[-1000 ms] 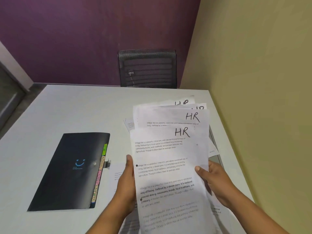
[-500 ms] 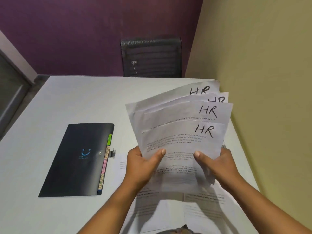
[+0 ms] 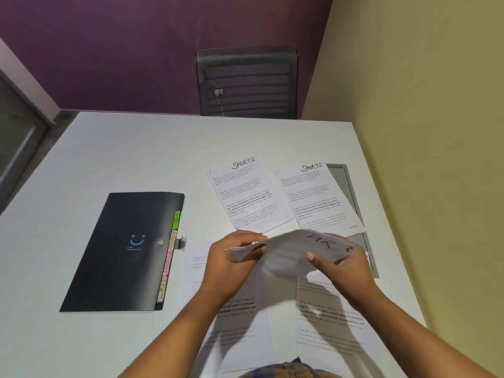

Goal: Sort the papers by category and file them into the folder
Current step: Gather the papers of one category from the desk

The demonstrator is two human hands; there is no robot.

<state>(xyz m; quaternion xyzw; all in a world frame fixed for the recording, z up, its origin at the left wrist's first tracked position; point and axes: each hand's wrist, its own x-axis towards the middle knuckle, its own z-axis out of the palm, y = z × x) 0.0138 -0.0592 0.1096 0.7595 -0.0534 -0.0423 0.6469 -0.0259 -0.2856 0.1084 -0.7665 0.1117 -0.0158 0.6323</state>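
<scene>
A stack of papers marked HR (image 3: 294,252) is held almost flat above the table, bowed in the middle. My left hand (image 3: 231,257) grips its left edge and my right hand (image 3: 341,266) grips its right side, thumb on top. Two sheets headed SPORTS (image 3: 245,195) (image 3: 316,197) lie side by side on the white table (image 3: 122,154) beyond my hands. More printed sheets (image 3: 327,317) lie under my forearms. A closed black folder (image 3: 122,252) with coloured tabs along its right edge lies to the left.
A black mesh chair (image 3: 246,83) stands behind the table's far edge. A yellow wall (image 3: 422,132) runs along the table's right side. A grey flat item (image 3: 349,192) lies partly under the right SPORTS sheet.
The HR stack has come down from an upright fan to a low, nearly flat bundle. That uncovers the two SPORTS sheets behind it. Both hands have kept their grip.
</scene>
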